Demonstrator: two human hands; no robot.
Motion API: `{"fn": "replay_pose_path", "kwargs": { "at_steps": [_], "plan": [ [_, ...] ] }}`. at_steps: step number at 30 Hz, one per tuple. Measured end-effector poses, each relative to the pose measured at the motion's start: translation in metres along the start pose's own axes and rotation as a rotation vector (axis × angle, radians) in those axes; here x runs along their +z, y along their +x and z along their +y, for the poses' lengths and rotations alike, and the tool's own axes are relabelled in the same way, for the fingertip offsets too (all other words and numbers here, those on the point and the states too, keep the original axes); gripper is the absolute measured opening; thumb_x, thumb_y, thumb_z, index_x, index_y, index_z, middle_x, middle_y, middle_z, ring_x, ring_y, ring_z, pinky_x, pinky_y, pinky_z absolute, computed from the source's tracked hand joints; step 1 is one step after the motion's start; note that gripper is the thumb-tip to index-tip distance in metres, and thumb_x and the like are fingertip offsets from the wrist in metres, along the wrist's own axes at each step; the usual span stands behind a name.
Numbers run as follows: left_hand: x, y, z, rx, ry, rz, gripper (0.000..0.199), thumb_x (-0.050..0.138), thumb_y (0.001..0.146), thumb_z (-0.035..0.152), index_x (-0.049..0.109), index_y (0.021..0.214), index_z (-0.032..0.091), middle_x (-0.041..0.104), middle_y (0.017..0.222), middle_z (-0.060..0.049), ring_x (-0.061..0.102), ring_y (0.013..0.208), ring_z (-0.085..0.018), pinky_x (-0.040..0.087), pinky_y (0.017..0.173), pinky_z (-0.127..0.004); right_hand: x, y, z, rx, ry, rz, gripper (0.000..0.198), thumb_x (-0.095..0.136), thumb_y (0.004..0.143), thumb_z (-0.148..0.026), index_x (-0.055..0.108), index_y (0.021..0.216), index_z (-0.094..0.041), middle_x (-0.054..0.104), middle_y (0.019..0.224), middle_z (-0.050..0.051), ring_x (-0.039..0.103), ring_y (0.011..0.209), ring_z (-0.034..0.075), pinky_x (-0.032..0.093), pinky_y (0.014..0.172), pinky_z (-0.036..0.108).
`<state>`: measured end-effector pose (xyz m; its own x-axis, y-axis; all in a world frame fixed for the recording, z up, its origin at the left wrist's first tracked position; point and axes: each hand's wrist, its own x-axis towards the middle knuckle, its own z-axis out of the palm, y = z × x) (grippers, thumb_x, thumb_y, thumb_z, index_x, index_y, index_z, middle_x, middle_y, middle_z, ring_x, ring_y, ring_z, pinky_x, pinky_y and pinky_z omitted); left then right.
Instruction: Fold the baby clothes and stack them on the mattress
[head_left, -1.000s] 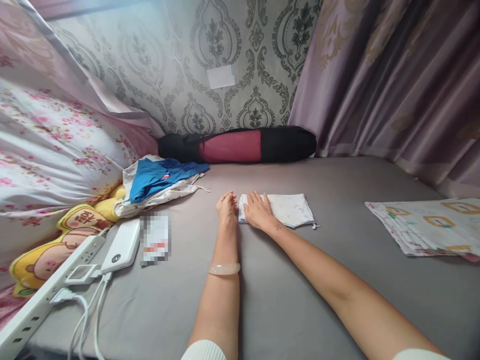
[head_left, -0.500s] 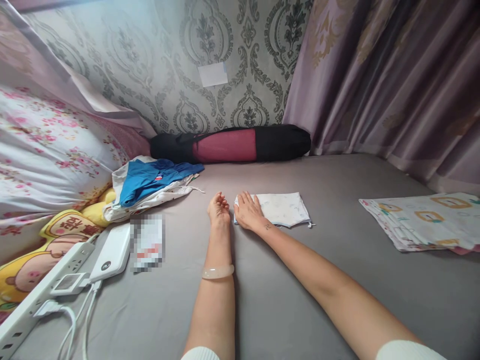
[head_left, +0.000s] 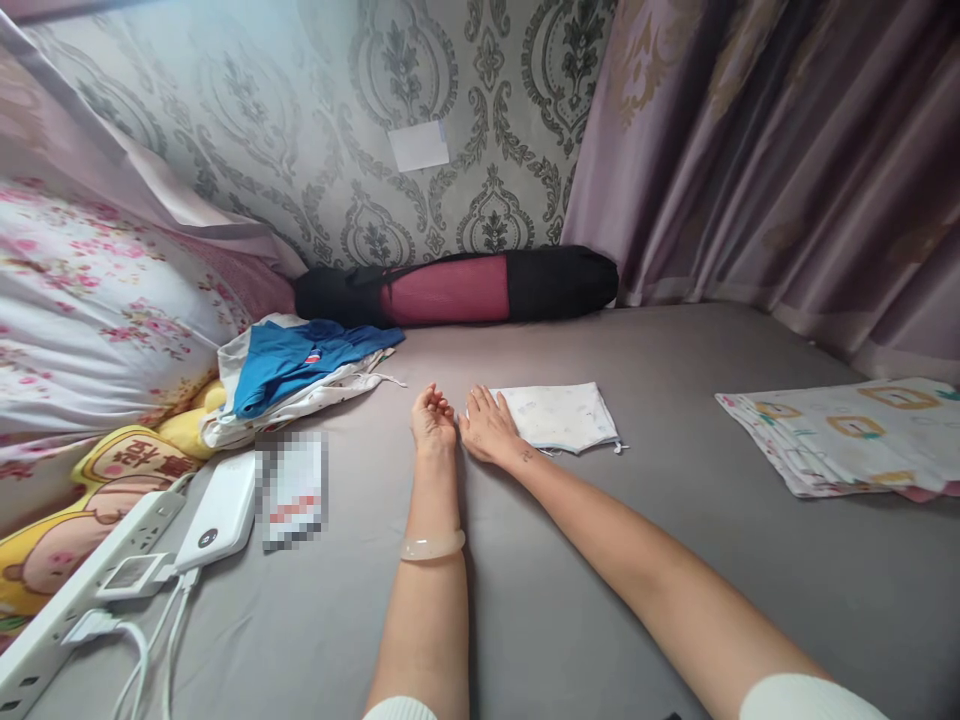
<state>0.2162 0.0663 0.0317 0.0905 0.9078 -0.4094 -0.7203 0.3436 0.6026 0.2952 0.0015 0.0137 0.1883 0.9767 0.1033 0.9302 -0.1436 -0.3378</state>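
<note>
A white folded cloth (head_left: 566, 415) with a faint print and a thin blue edging lies flat on the grey bed sheet. My right hand (head_left: 487, 425) rests palm down over its left end, fingers stretched out, hiding that edge. Close beside it on the left, my left hand (head_left: 433, 420) lies on the sheet with the palm turned up and the fingers loosely curled and a little apart. Nothing shows in that palm. A pale bangle (head_left: 433, 546) circles my left forearm.
To the right lies a stack of folded printed cloths (head_left: 840, 435). On the left are a blue garment (head_left: 300, 365) over white cloth, a blurred packet (head_left: 294, 490), a white power bank (head_left: 217, 510) and a power strip (head_left: 94, 570) with cables. A black and red roll (head_left: 450, 290) lies along the wall.
My right hand has slid slightly left, uncovering a little more of the white cloth. My left hand stays about where it was. The whole view has shifted slightly.
</note>
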Motion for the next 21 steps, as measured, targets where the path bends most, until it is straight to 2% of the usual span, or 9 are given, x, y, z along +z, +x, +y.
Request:
{"fn": "replay_pose_path", "kwargs": {
  "at_steps": [3,7,12,21],
  "plan": [
    [-0.001,0.001,0.0,-0.003,0.015,-0.003,0.007,0.058,0.069,0.014,0.056,0.076,0.017,0.05,0.058,0.006,0.042,0.042,-0.002,0.028,0.043,-0.015,-0.009,-0.002,0.006,0.003,0.011,0.032,0.058,0.024,0.097,-0.036,0.036,0.145,-0.004,0.028,0.154,0.015,0.021,0.143,0.025,0.012,0.116,0.043],
    [-0.001,0.002,-0.002,0.006,0.032,-0.012,0.008,0.06,0.069,0.014,0.056,0.076,0.017,0.05,0.058,0.006,0.043,0.042,-0.002,0.028,0.043,-0.015,-0.018,-0.008,0.021,0.035,-0.059,0.081,0.058,0.025,0.097,-0.034,0.036,0.144,-0.002,0.031,0.153,0.016,0.02,0.143,0.025,0.006,0.116,0.045],
    [-0.001,0.001,-0.005,-0.01,0.027,-0.031,0.01,0.062,0.068,0.014,0.056,0.075,0.017,0.051,0.059,0.006,0.043,0.042,-0.002,0.03,0.042,-0.015,-0.013,-0.014,0.035,0.063,-0.117,0.062,0.057,0.026,0.097,-0.034,0.039,0.142,-0.002,0.036,0.15,0.017,0.024,0.142,0.025,0.005,0.116,0.045],
    [0.0,-0.001,-0.007,-0.059,0.005,-0.048,0.009,0.059,0.069,0.012,0.057,0.077,0.016,0.051,0.058,0.006,0.044,0.042,-0.003,0.03,0.041,-0.015,-0.009,-0.015,0.035,0.066,-0.11,0.093,0.056,0.027,0.097,-0.034,0.041,0.142,-0.003,0.039,0.149,0.017,0.026,0.141,0.025,0.005,0.116,0.044]
  ]
}}
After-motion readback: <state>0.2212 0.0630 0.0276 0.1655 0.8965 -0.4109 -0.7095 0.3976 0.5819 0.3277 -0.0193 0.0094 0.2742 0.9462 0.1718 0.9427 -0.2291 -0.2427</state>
